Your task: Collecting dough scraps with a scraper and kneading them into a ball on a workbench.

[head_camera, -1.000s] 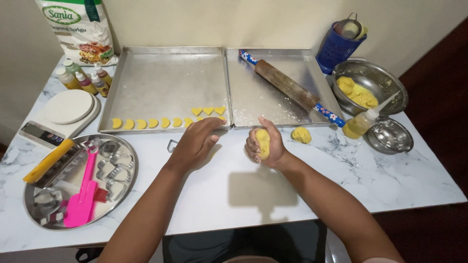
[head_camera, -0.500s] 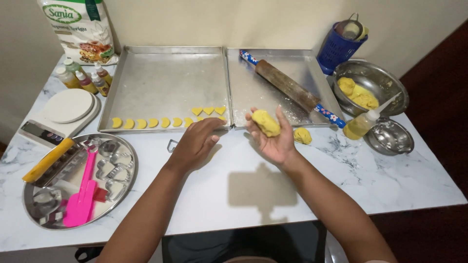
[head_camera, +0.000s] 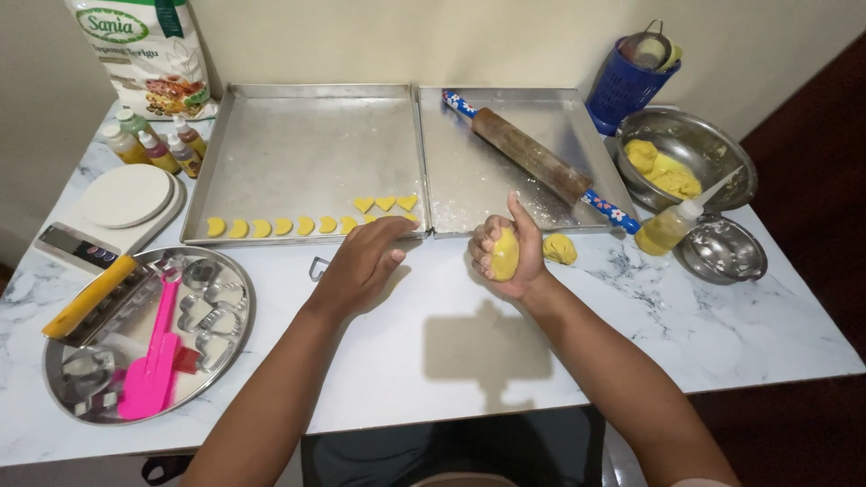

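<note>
Now right hand (head_camera: 510, 257) fingers (head_camera: 487, 245) wrap yellow dough ball (head_camera: 504, 254).

A white marble-patterned table (head_camera: 722, 343) carries everything; at twelve o'clock two metal baking trays (head_camera: 307, 153) sit side by side; at one and two o'clock a blue cup (head_camera: 622, 90), a steel bowl (head_camera: 713, 149), a squeeze bottle (head_camera: 667, 225) and a small steel dish (head_camera: 722, 252); a yellow dough lump (head_camera: 559, 248) lies near centre; at nine o'clock a white scale (head_camera: 117, 203); at eight a round tray (head_camera: 234, 343); small bottles (head_camera: 153, 149) and a flour bag (head_camera: 149, 54) at eleven.
</note>
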